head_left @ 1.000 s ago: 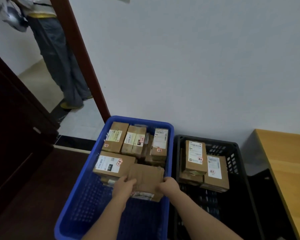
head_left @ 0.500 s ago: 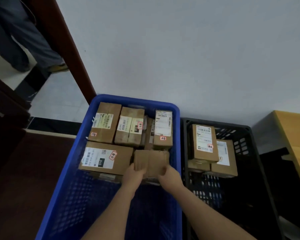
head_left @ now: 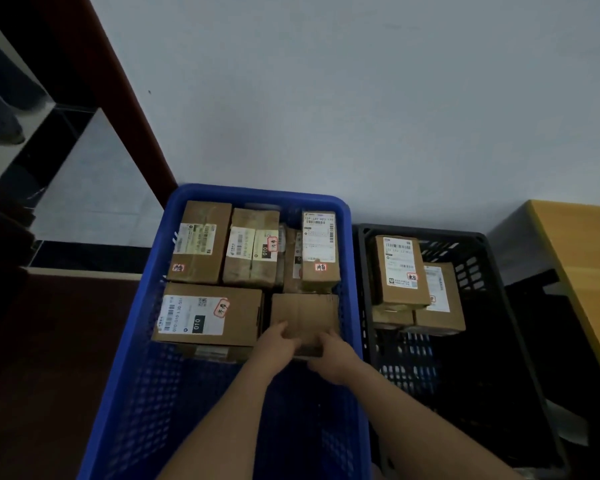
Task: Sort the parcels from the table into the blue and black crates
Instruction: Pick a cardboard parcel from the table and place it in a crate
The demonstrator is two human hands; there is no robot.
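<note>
Blue crate (head_left: 142,375): standing on the floor on the left, against the wall, touching the black crate's left side; its far half is filling with cardboard parcels, its near half is showing bare mesh bottom.
Parcels in blue crate: six are showing — four in the far row and two in the near row, a wide labelled parcel (head_left: 208,315) on the left and a plain parcel (head_left: 303,315) on the right.
Black crate (head_left: 520,358): sitting just right of the blue one, holding parcels only at its far left.
Parcels in black crate: three are showing, one labelled parcel (head_left: 397,268) lying on top of the other two.
Left hand (head_left: 278,344): gripping the plain parcel's near left corner, fingers curling over its top.
Right hand (head_left: 333,356): gripping the same parcel's near right edge.
Plain parcel: resting in the blue crate, right side of the near row, label side not showing.
Table (head_left: 582,258): wooden, its corner is showing at the far right.
</note>
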